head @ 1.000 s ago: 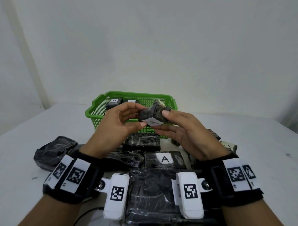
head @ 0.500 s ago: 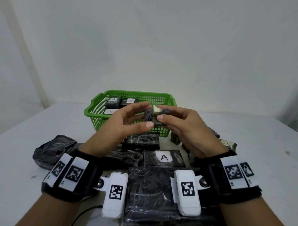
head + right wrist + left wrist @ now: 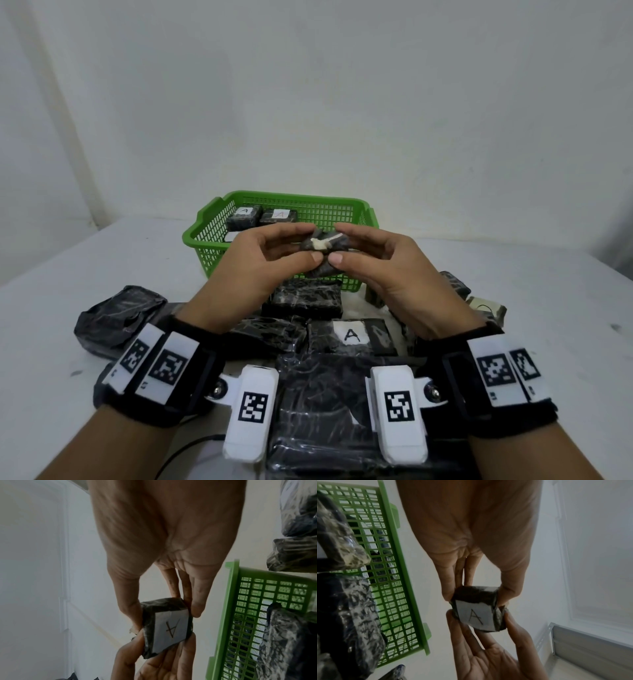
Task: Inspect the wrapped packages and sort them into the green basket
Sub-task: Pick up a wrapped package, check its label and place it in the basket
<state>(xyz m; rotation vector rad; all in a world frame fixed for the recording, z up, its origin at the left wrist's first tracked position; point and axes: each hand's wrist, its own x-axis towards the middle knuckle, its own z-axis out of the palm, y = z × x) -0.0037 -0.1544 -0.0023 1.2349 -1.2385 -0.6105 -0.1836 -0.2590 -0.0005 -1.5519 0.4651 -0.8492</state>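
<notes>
Two-handed grip [image 3: 323, 255] holds one package [image 3: 324, 244].

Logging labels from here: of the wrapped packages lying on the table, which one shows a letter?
The flat package between the wrists, in front of the green basket, shows a white "A" label on top. The others on the table show only dark wrap.

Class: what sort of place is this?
Probably a makeshift sorting station: a plain white table against a bare wall, black wrapped packages with lettered labels, and a green basket.
</notes>
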